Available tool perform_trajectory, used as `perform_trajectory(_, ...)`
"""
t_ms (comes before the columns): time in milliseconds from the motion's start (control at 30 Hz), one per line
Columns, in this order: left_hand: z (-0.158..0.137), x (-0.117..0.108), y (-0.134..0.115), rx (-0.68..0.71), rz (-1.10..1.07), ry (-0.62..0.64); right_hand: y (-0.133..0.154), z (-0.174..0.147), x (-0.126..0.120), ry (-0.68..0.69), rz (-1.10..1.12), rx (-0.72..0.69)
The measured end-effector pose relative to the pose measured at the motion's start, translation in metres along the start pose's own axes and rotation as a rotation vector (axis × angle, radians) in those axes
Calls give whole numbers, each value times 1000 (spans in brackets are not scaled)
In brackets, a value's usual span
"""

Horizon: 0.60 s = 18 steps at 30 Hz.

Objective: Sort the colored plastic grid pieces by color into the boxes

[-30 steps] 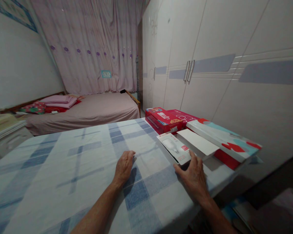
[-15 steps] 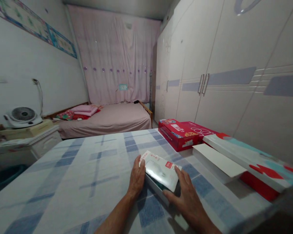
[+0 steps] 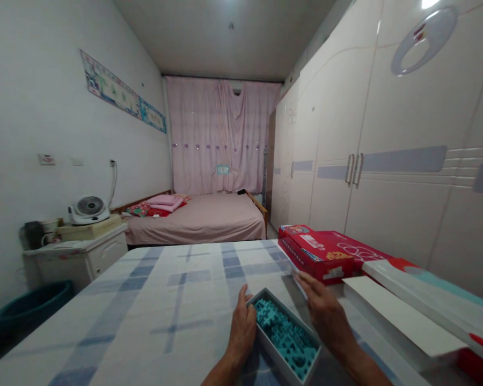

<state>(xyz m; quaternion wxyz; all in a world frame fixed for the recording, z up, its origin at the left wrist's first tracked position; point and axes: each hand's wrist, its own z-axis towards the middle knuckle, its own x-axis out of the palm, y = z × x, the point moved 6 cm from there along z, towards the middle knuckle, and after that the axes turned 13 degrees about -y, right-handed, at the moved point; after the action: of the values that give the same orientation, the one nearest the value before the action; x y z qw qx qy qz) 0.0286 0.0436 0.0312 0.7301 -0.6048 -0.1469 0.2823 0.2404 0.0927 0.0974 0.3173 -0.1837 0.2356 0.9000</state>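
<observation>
A narrow grey-white box [image 3: 269,349] lies open on the bed-like surface in front of me, filled with many small teal pieces [image 3: 284,329] that look like plastic building parts. My left hand [image 3: 243,324] is closed on the box's left side near its far corner. On the other side, my right hand [image 3: 324,308] is raised beside the box, its fingers closed on a thin pale printed packet [image 3: 299,280]. That packet is seen almost edge-on and partly hidden behind the fingers.
A red printed box [image 3: 316,249] lies beyond my right hand. Nearer on the right are a white open carton or lid [image 3: 402,316] and a long white box with red and blue print [image 3: 430,300]. Blue-and-white checked cloth [image 3: 145,311] covers the surface.
My right hand has lifted the packet off the box and carried it right, uncovering the teal pieces. My left hand stays on the box. The view has tilted up.
</observation>
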Motion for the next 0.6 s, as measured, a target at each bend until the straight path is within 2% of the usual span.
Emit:
perform_trajectory(100, 2, -1, 5, 0, -90, -48, -18, -19, 29, 325, 72, 3)
perform_trajectory(167, 2, 0, 10, -5, -136, -64, -29, -28, 31, 395, 95, 62)
perform_trajectory(267, 4, 1, 16, 3, -150, -99, -31, -35, 17, 408, 117, 163)
perform_trajectory(400, 5, -3, 14, -11, -82, -153, -15, -44, -5, 446, 238, 307)
perform_trajectory(500, 6, -11, 3, -56, -9, -203, -11, -52, -14, 323, 342, 503)
perform_trajectory(600, 10, -23, -8, -113, 4, -257, -3, -59, -9, 203, 557, 668)
